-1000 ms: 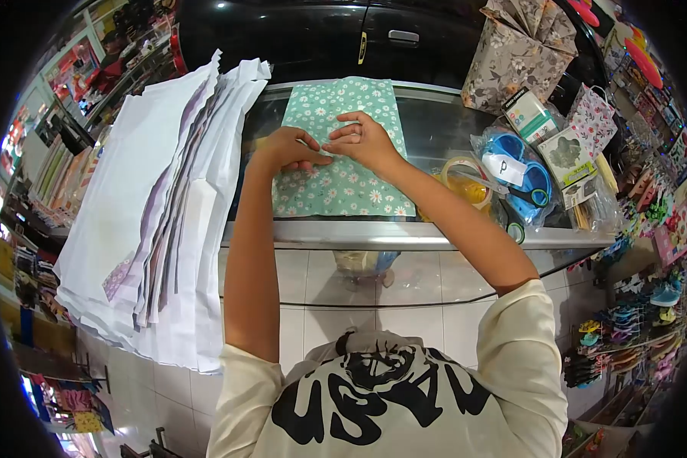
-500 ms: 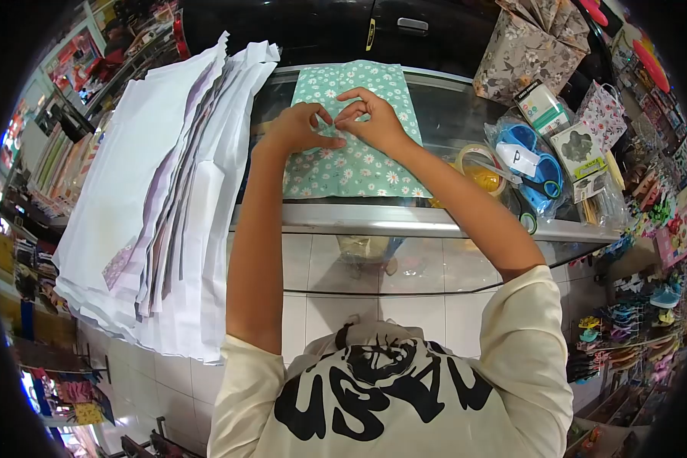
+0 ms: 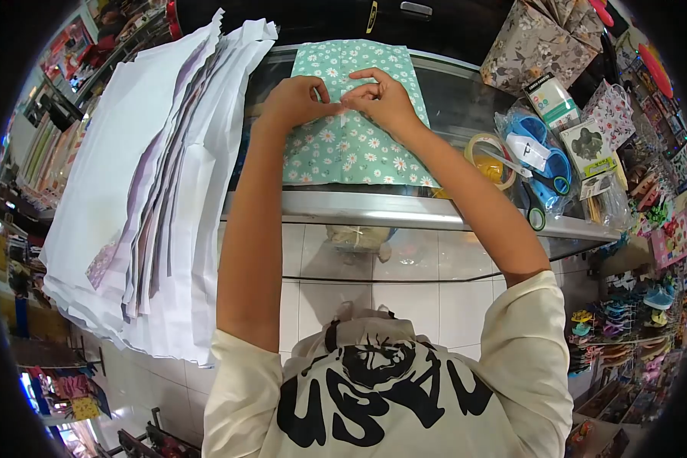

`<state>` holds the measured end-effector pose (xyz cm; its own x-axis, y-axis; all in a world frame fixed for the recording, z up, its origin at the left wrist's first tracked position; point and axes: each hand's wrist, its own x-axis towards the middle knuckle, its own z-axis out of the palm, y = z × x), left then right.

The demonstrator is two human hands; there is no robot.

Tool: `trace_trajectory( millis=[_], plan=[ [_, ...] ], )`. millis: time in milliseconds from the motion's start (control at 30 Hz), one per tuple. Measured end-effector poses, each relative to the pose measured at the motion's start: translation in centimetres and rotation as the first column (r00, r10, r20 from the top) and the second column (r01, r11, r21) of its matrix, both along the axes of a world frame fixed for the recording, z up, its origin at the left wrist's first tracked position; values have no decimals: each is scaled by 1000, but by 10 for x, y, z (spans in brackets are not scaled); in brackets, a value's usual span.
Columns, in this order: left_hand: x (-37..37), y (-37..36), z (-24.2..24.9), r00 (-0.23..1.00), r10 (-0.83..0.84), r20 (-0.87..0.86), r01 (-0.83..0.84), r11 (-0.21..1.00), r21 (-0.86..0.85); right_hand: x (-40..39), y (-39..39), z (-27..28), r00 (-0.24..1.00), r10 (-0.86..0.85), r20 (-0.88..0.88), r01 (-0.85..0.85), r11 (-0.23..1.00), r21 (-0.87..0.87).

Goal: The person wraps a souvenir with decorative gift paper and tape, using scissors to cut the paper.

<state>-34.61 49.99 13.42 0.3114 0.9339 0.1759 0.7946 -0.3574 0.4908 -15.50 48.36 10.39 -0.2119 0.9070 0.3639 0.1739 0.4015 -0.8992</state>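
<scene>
A mint-green sheet of daisy-print paper [image 3: 351,156], with a crease or seam down its middle, lies on the glass counter. Over its upper half, my left hand [image 3: 299,101] has thumb and fingers bent into a pinch. Opposite it, my right hand [image 3: 385,99] also pinches, its forefinger curled above. The fingertips of both meet near the paper's middle line. A small pale or clear bit shows just under them, too small to name; whatever they pinch is hidden.
A thick stack of white-backed paper sheets [image 3: 107,175] lies left. On the right are a tape roll [image 3: 490,156], scissors [image 3: 551,183], a bagged blue item [image 3: 538,145], small packets [image 3: 590,145] and a floral paper bag [image 3: 542,46]. The counter's metal edge [image 3: 358,208] runs in front.
My two hands have come together, so their fingertips now meet over the paper. The whole view has shifted slightly, with the counter sitting a little higher.
</scene>
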Motion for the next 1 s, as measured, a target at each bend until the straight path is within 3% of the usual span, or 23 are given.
trace_trajectory(
  millis=[267, 367, 467, 567, 867, 1000],
  plan=[
    [4, -7, 1, 999, 28, 47, -31, 997, 68, -1, -3, 4, 997, 5, -74, -8, 999, -36],
    [6, -17, 2, 991, -32, 130, 20, 996, 91, 1, 0, 3, 996, 22, -85, -24, 999, -26],
    [5, 0, -15, 958, -217, 186, 169, 955, 246, 3, 0, 1, 992, 48, -119, -53, 998, -38],
    [5, -2, -10, 940, -225, 256, 200, 973, 120, 2, -1, 2, 990, 60, -132, -64, 998, -27],
    [-2, 6, -11, 930, -220, 295, 187, 973, 134, 1, -2, 1, 990, 28, -139, -32, 999, -29],
    [-7, 13, -16, 893, -288, 346, 272, 958, 96, 1, -3, 3, 994, 18, -103, -24, 998, -57]
  ],
)
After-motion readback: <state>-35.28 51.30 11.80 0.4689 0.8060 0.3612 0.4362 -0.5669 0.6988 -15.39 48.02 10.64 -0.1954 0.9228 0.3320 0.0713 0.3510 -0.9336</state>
